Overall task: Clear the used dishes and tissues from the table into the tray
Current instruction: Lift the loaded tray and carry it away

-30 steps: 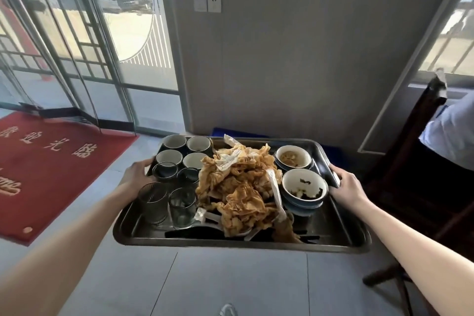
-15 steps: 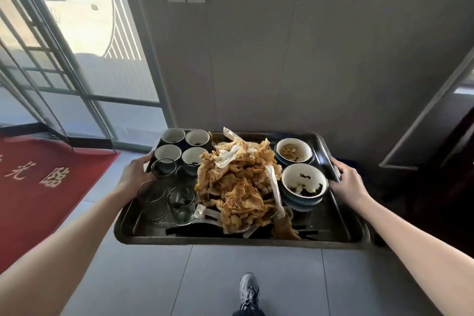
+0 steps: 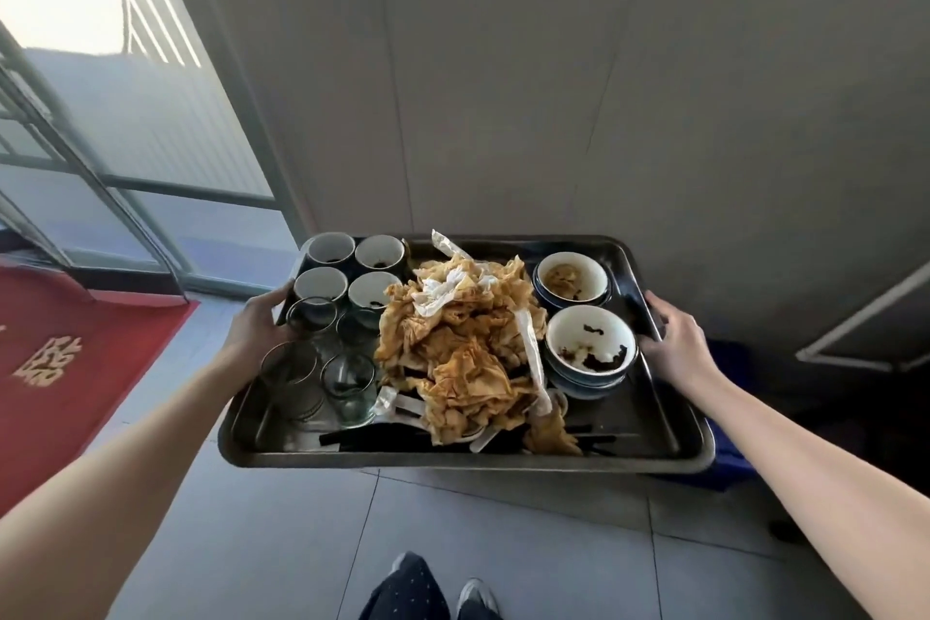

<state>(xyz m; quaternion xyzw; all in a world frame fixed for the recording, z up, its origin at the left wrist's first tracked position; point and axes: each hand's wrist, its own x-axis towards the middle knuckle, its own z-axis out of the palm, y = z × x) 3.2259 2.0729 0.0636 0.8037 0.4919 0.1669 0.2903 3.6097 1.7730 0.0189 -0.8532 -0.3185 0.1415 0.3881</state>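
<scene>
I carry a metal tray (image 3: 468, 461) in the air in front of me. My left hand (image 3: 256, 325) grips its left rim and my right hand (image 3: 677, 342) grips its right rim. A heap of stained tissues (image 3: 463, 347) fills the middle. Several small white cups (image 3: 324, 249) stand at the back left, with several clear glasses (image 3: 350, 380) in front of them. Stacked blue-and-white bowls (image 3: 589, 350) with food scraps sit on the right, and another bowl (image 3: 571, 277) behind them. Black chopsticks (image 3: 382, 438) lie along the front.
A grey wall (image 3: 553, 91) stands close ahead. A glass door (image 3: 126, 116) is on the left, with a red mat (image 3: 60, 368) on the grey tiled floor. A blue bin (image 3: 729, 463) shows under the tray's right side. My shoes (image 3: 475, 597) are at the bottom.
The view has swung right and closer to the wall; the door and red mat have slid left. Both hands keep the same hold on the tray.
</scene>
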